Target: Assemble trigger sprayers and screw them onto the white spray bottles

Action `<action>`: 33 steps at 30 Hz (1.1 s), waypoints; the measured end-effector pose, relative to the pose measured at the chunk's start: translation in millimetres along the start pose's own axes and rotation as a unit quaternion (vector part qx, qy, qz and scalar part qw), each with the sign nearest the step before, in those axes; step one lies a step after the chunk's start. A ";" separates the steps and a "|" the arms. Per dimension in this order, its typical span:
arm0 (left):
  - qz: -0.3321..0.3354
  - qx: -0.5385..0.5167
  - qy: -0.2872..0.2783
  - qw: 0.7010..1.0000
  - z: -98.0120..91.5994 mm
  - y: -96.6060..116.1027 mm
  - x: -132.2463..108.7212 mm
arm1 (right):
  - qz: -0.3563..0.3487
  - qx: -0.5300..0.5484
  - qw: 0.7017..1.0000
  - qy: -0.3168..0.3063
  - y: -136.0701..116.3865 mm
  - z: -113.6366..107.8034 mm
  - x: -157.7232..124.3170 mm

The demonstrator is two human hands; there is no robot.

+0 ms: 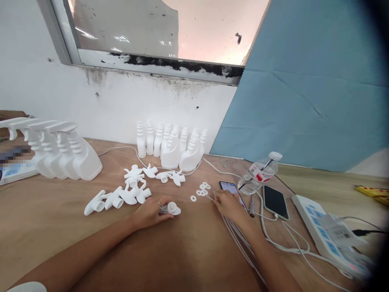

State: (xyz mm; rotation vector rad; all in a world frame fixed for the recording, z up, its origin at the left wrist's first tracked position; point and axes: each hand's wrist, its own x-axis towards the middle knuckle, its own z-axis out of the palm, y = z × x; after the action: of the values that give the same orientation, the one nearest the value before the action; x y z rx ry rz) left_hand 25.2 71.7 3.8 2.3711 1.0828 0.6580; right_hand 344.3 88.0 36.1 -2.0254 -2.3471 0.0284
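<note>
My left hand point(152, 211) rests on the wooden table point(188, 251), fingers curled around a white spray-trigger head point(172, 209) that lies on the wood. My right hand point(228, 203) is closed in a pinch on the end of a thin white dip tube point(209, 198), close to several small white washers point(201, 190). A pile of loose white trigger heads point(127, 190) lies just left of and beyond my left hand.
Empty white bottles point(172, 145) stand by the wall. Assembled spray bottles point(60, 152) line the left side. A lit phone point(231, 189), a tilted water bottle point(258, 173), a dark phone point(275, 201), a power strip point(328, 235) and white cables point(273, 239) lie to the right.
</note>
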 end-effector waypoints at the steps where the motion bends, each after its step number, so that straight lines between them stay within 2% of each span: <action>1: -0.004 -0.003 0.000 1.000 0.4 -0.2 0.2 | -0.002 0.001 1.000 0.005 0.4 0.4 1.1; 3: -0.011 -0.008 -0.002 1.000 1.4 -1.1 0.5 | -0.011 0.030 0.999 0.039 1.7 -0.5 3.5; 5: -0.012 -0.015 -0.001 1.000 2.0 -1.9 0.5 | -0.018 0.105 0.988 0.111 3.5 -4.7 4.8; 8: -0.013 -0.027 0.008 1.000 2.0 -1.8 0.3 | -0.014 0.282 0.930 0.236 4.2 -17.3 3.1; 10: -0.024 -0.033 0.016 0.999 1.8 -0.4 0.3 | -0.007 0.405 0.868 0.288 3.3 -27.3 0.8; 13: -0.040 -0.052 0.031 0.997 2.5 3.8 0.9 | -0.009 0.588 0.742 0.323 2.8 -38.0 -0.3; 15: -0.035 -0.072 0.042 0.996 3.7 7.0 1.7 | -0.004 0.698 0.650 0.302 2.3 -39.5 1.2; 16: -0.030 -0.081 0.044 0.995 4.5 8.6 2.1 | 0.005 0.738 0.614 0.280 0.7 -38.0 2.2; 17: -0.028 -0.086 0.044 0.995 5.2 9.9 2.6 | 0.019 0.768 0.588 0.253 -2.5 -35.2 3.0; 18: -0.027 -0.090 0.041 0.995 6.0 10.9 3.1 | 0.037 0.785 0.576 0.226 -7.7 -30.9 3.4; 20: -0.031 -0.088 0.035 0.995 7.6 11.8 3.7 | 0.069 0.790 0.583 0.174 -24.7 -19.4 2.6; 22: -0.034 -0.078 0.031 0.996 9.3 11.2 3.8 | 0.067 0.776 0.616 0.118 -48.1 -6.4 -0.8; 25: -0.034 -0.057 0.029 0.997 11.6 9.0 2.9 | 0.005 0.736 0.675 0.042 -83.0 8.7 -8.5; 28: -0.011 -0.051 0.024 0.998 12.4 7.7 2.0 | -0.070 0.686 0.724 -0.001 -103.3 14.4 -14.7; 30: 0.006 -0.051 0.020 0.998 12.2 7.4 2.1 | -0.089 0.669 0.738 -0.013 -107.8 14.5 -17.0; 33: 0.011 -0.047 0.022 0.999 11.9 7.4 2.9 | -0.079 0.664 0.743 -0.019 -107.1 13.4 -18.3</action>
State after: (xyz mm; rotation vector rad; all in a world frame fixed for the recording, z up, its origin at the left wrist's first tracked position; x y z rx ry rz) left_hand 38.0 67.2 -0.6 2.3023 1.0222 0.7546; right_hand 240.5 54.4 26.7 -1.0251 -1.5142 1.2947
